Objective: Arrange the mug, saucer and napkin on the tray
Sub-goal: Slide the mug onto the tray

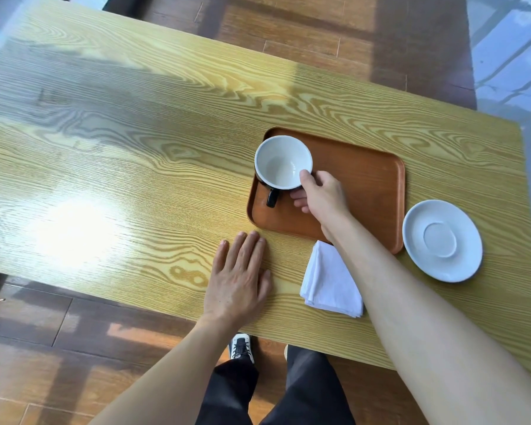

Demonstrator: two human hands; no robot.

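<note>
A mug (281, 162), white inside and black outside, is over the left part of the brown tray (368, 182), handle pointing toward me. My right hand (321, 196) grips its rim at the near right side, thumb on the edge. A white saucer (442, 240) lies on the table just right of the tray's near right corner. A folded white napkin (328, 280) lies on the table in front of the tray, partly under my right forearm. My left hand (239, 280) rests flat on the table, fingers spread, left of the napkin and empty.
The wooden table (120, 164) stretches far to the left with strong glare. Its near edge runs just behind my left wrist. Below it are the wood floor, my dark trousers and a shoe (241, 348).
</note>
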